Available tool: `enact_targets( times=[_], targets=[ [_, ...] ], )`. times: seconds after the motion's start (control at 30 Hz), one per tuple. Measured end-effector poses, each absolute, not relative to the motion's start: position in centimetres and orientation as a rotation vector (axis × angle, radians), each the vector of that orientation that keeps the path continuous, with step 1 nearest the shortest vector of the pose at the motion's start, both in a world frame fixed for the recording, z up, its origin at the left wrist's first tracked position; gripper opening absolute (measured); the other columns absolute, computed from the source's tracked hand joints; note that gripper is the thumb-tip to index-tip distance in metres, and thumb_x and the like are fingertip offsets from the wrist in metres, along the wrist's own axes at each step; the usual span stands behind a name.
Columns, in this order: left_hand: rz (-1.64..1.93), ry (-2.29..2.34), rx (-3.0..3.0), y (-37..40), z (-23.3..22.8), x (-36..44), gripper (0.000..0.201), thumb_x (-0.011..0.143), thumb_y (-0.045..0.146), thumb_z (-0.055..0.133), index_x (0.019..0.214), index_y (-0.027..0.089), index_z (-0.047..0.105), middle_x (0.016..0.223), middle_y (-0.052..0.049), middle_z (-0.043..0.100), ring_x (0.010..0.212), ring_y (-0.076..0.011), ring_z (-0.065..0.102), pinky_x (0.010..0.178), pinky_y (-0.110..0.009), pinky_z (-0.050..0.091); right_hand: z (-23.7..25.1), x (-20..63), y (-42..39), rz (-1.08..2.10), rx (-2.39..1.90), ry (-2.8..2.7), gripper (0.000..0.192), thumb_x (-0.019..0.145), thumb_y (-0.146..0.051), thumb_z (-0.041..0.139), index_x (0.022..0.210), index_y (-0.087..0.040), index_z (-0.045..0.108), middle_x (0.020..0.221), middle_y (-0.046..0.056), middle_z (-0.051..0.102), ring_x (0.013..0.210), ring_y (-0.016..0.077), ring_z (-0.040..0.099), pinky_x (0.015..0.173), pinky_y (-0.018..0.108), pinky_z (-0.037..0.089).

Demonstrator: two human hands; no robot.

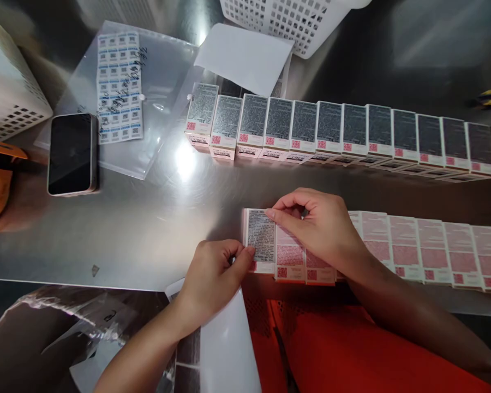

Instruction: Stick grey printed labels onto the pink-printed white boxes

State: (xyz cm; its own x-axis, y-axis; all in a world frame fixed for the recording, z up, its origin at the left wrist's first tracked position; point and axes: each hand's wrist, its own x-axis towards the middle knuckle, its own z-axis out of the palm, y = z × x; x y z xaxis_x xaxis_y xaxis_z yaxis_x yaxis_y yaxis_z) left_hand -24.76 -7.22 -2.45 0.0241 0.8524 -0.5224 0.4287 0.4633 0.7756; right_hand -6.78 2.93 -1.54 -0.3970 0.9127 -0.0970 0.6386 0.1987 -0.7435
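A dark printed sticker label (262, 237) lies over the face of the leftmost small box (265, 267) in the front row. My left hand (213, 278) pinches at the label's lower left corner, thumb and forefinger together. At its upper right corner, my right hand (315, 224) has thumb and forefinger closed on the edge. Whether the label is fully stuck down I cannot tell. To the right, partly under my right hand and forearm, run several white-and-pink boxes (405, 245) without dark labels. Behind them stands a row of several boxes (305, 125) bearing the same dark label.
A phone (72, 154) and a sticker sheet (120, 87) on a plastic bag (163, 71) are at the left. White paper (245, 57) and a perforated basket (286, 24) are at the back. Backing sheets (229, 344) hang over the metal table's front edge (126, 285).
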Motion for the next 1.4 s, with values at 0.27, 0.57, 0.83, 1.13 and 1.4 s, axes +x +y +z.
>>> enact_targets(
  times=[0.27,0.57,0.83,1.13,1.4],
  targets=[
    [0.465,1.606,1.156,-7.1,-2.3,-24.6,0.044,0.091,0.042,0.050,0.057,0.016,0.063,0.050,0.004,0.050,0.050,-0.0080,0.034,0.049,-0.024,0.025,-1.5,-6.8,2.9,1.033,-1.463,-2.112,0.008,0.081,-0.025,0.075,0.074,-0.021,0.073,0.069,-0.002,0.068,0.061,0.0115,0.057,0.058,0.025,0.041],
    [0.432,1.622,1.181,-6.9,-2.3,-24.6,0.045,0.091,0.042,0.049,0.055,0.017,0.059,0.049,0.004,0.049,0.051,-0.0080,0.034,0.050,-0.024,0.025,-1.7,-6.8,2.8,1.023,-1.461,-2.119,0.009,0.082,-0.026,0.074,0.076,-0.021,0.073,0.070,-0.002,0.067,0.062,0.0117,0.059,0.060,0.025,0.043],
    [0.368,1.656,1.219,-6.6,-2.1,-24.6,0.044,0.089,0.043,0.049,0.055,0.018,0.060,0.050,0.004,0.053,0.050,-0.0086,0.038,0.051,-0.024,0.027,-2.0,-6.9,2.7,0.964,-1.470,-2.081,0.008,0.080,-0.023,0.074,0.081,-0.020,0.066,0.069,-0.003,0.064,0.061,0.0119,0.057,0.061,0.026,0.042],
    [0.294,1.773,1.278,-7.3,-1.8,-24.9,0.052,0.083,0.053,0.059,0.048,0.019,0.042,0.045,0.006,0.031,0.047,-0.0092,0.029,0.047,-0.025,0.020,-1.9,-6.3,2.3,0.979,-1.366,-2.162,0.032,0.086,-0.029,0.068,0.113,-0.020,0.051,0.080,-0.001,0.062,0.070,0.0161,0.060,0.063,0.029,0.043],
    [0.555,2.255,1.187,-9.1,0.7,-27.3,0.053,0.089,0.056,0.053,0.050,0.020,0.050,0.044,0.003,0.045,0.047,-0.0107,0.041,0.049,-0.026,0.029,-0.2,-4.7,0.5,0.900,-1.075,-2.324,0.071,0.073,-0.026,0.083,0.131,-0.020,0.043,0.122,0.011,0.056,0.096,0.0235,0.062,0.076,0.034,0.051]
  ],
)
